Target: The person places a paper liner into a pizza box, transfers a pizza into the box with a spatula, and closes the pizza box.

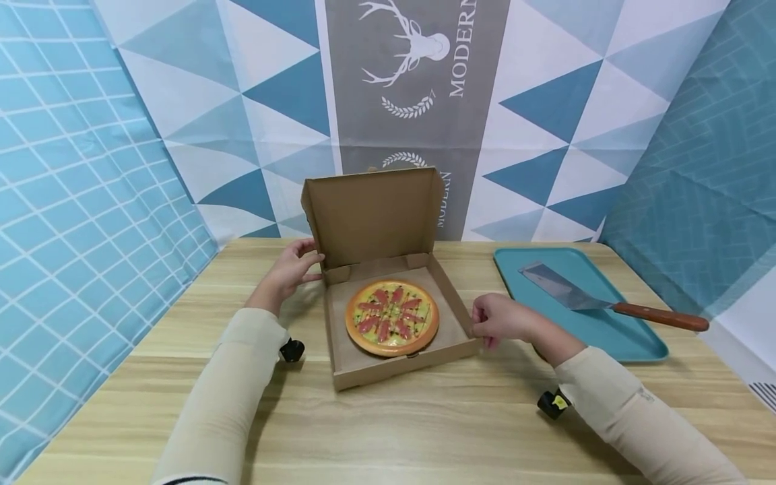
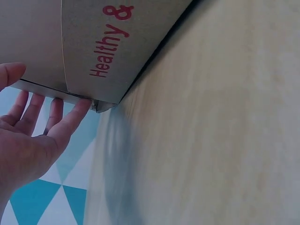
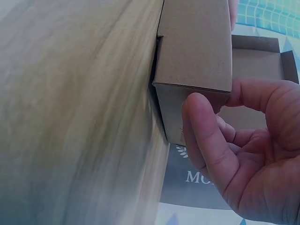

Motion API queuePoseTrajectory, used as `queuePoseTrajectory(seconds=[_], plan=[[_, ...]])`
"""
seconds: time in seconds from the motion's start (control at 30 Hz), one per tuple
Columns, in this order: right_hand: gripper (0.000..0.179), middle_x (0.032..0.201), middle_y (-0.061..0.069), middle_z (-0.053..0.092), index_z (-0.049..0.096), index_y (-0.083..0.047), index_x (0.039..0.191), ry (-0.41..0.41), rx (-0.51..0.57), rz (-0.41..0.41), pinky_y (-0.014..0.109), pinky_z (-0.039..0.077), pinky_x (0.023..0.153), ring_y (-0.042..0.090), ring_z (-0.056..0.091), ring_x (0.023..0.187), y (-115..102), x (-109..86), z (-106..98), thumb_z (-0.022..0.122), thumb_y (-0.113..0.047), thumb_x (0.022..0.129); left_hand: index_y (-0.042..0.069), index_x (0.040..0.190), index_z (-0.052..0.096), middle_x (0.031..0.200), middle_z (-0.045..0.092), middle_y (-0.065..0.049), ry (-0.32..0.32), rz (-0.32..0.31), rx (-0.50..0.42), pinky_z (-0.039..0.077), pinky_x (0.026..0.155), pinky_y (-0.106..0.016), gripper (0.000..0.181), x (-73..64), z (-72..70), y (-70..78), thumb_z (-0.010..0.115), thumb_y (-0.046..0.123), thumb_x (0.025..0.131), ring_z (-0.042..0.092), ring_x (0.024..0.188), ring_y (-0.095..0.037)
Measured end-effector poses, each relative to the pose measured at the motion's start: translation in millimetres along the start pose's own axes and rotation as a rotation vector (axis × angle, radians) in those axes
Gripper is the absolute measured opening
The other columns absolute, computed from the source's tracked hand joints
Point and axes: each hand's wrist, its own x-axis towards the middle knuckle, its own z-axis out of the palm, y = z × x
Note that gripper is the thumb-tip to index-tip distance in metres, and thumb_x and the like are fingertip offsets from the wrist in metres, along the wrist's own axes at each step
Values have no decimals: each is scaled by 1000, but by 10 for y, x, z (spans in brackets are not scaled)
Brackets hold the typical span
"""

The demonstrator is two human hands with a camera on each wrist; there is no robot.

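A cardboard pizza box (image 1: pixel 445 289) stands on the table with its lid (image 1: pixel 376 215) raised. Inside it lies a round pizza (image 1: pixel 392 316) with reddish strips on a yellow top. At the box's back left corner my left hand (image 1: pixel 289 269) touches the lid's edge. In the left wrist view its fingers (image 2: pixel 70 123) reach out fairly straight against the box, near red printed lettering. My right hand (image 1: pixel 508 316) is at the front right corner. The right wrist view shows that hand (image 3: pixel 253 159) pinching the side wall between thumb and forefinger.
A blue tray (image 1: pixel 627 340) lies on the wooden table (image 1: pixel 394 438) at the right. Across it rests a metal spatula (image 1: pixel 564 289), its wooden handle (image 1: pixel 661 315) sticking out past the rim. Patterned cloth (image 1: pixel 418 128) hangs behind the table and along both sides.
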Motion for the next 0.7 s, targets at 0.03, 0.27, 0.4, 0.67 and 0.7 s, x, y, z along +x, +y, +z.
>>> queuePoseTrajectory(seconds=[0.03,0.27,0.4,0.67,0.7], plan=[[13,70,13,55,51,0,80,0,5,2,38,58,56,24,65,57,-5,-6,3,59,2,90,-1,150,23,157,22,-15,-2,-2,3,45,100,-52,59,8,6,10,52,5,99,33,138,-31],[15,68,13,54,49,-1,80,6,31,11,40,58,55,25,64,57,2,-41,44,59,1,91,0,153,18,158,21,-15,-21,-38,9,43,101,-53,63,51,57,84,51,6,100,29,141,-33],[16,67,13,54,47,-1,81,13,35,8,39,58,54,25,64,56,27,-39,41,58,2,91,-1,153,18,158,21,-17,-28,-46,-15,41,103,-55,63,68,100,133,51,4,99,28,141,-34],[16,68,14,52,45,0,83,8,41,11,40,58,56,25,64,58,65,-19,9,57,2,93,-1,153,16,158,19,-17,-25,-56,-23,37,105,-57,62,31,175,234,48,3,100,26,142,-33],[17,68,14,52,45,0,83,6,45,11,40,58,56,25,63,58,65,-20,8,57,2,93,-1,154,16,158,19,-17,-23,-58,-19,38,105,-56,62,39,183,238,48,3,100,26,142,-33]])
